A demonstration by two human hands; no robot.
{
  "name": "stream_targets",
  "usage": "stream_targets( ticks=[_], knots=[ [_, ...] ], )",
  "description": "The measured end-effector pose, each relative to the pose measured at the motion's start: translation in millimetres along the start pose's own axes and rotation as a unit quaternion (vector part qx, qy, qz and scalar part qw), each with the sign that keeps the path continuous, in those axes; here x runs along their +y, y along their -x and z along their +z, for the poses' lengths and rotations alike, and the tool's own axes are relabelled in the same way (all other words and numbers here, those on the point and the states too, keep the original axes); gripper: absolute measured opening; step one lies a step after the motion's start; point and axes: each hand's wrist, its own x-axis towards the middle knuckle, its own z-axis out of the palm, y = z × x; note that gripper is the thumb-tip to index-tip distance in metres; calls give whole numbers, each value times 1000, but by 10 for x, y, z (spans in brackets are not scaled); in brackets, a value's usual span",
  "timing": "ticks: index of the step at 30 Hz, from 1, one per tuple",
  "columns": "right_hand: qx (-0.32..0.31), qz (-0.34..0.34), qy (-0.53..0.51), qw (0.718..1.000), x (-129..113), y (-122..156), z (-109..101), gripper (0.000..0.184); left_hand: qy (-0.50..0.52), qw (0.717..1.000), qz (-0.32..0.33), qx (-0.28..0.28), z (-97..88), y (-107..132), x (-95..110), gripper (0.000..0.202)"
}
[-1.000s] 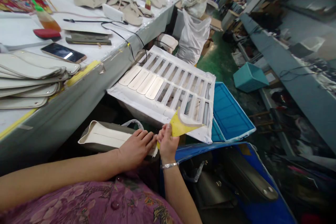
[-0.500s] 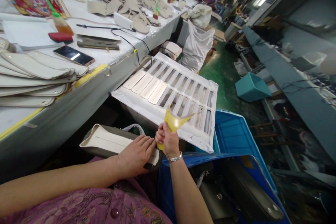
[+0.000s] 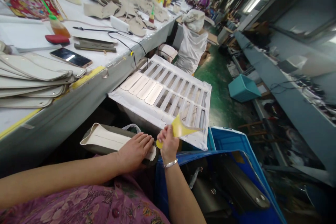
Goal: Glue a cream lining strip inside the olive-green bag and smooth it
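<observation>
My left hand [image 3: 135, 152] lies flat on a white-lined olive fabric bag panel [image 3: 107, 140], pressing near its right end. My right hand [image 3: 168, 143], with a silver bracelet on the wrist, pinches a curled strip of yellow backing paper [image 3: 181, 128] that sticks up above the fingers. Its lower end shows as a small yellow tip left of that hand. Behind both hands stands a white slatted rack [image 3: 168, 99] carrying several pale adhesive-coated strips [image 3: 139, 84] on its left side.
Stacked cream bag panels [image 3: 31, 84], a phone [image 3: 70, 57] and a cable lie on the long white worktable [image 3: 26, 35]. A blue plastic crate [image 3: 231, 140] sits right of the rack. Beyond stand a white sack [image 3: 191, 50] and a teal basket [image 3: 244, 89].
The yellow paper has tipped lower and now curls to the right of my right hand. My view has shifted slightly. My left hand stays on the panel.
</observation>
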Motion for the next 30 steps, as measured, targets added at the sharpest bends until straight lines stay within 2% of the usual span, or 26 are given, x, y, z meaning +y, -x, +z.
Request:
stream_targets(
  ticks=[3,5,13,18,22,26,28,30],
  knots=[
    [36,-7,-101,994,-85,35,-21,37,-1,1000,1,5,6,49,13,84],
    [42,-5,-120,992,-86,71,-17,37,-3,1000,1,10,16,61,13,82],
    [38,-22,-44,998,126,68,61,46,-21,1000,11,12,67,29,-39,81],
    [32,-19,-34,999,75,92,58,46,-47,998,26,35,93,45,-34,69],
    [71,-26,-73,995,-70,355,-24,40,-32,998,20,43,82,76,-3,79],
    [121,-4,-111,986,-45,695,-31,38,-18,998,20,49,70,98,-28,73],
    [132,1,-86,987,58,780,11,38,-14,998,23,50,78,90,-54,72],
    [125,-17,-6,992,178,791,59,40,-15,998,28,53,96,59,-56,69]
  ],
)
